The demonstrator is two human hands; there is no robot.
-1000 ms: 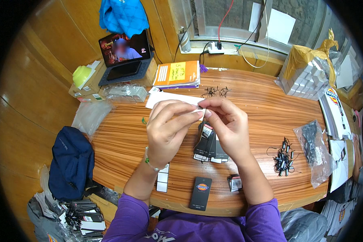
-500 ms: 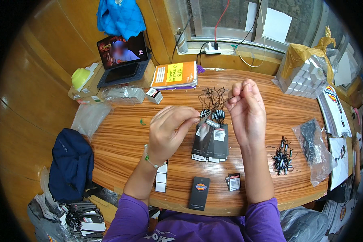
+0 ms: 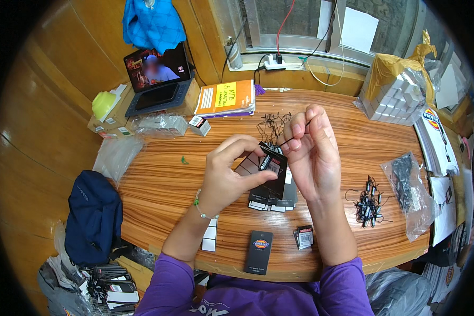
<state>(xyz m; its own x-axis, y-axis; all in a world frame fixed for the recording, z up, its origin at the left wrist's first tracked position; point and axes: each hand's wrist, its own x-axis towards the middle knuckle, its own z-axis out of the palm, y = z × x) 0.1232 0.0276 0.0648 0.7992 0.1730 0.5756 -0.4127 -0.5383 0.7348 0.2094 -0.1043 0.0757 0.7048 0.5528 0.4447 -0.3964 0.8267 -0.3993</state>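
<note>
Over the middle of the table my left hand [image 3: 229,171] is closed on a black hang tag [image 3: 279,185], thumb in front and fingers behind. A small dark fastener lies against the tag's upper part. To its right my right hand [image 3: 317,152] pinches a thin black cord [image 3: 286,141] that runs down toward the tag. Beneath both hands lies a fan of black hang tags [image 3: 288,201] with white stickers, partly hidden; a tangle of black cords [image 3: 273,124] spreads beyond it. Nearer me sit a single black hang tag [image 3: 259,253] and some small stickered tags [image 3: 304,237].
A pile of black corded fasteners [image 3: 371,206] and a clear plastic bag [image 3: 413,210] lie at right. Farther back stand a stack of white boxes [image 3: 392,100], an orange notebook [image 3: 237,99] and a propped tablet [image 3: 157,71]. A white label strip [image 3: 209,238] lies near my left forearm.
A black hang tag now shows upright in my left hand, which has turned with thumb and fingers wider apart. My right hand has shifted slightly left and still pinches the cord.
</note>
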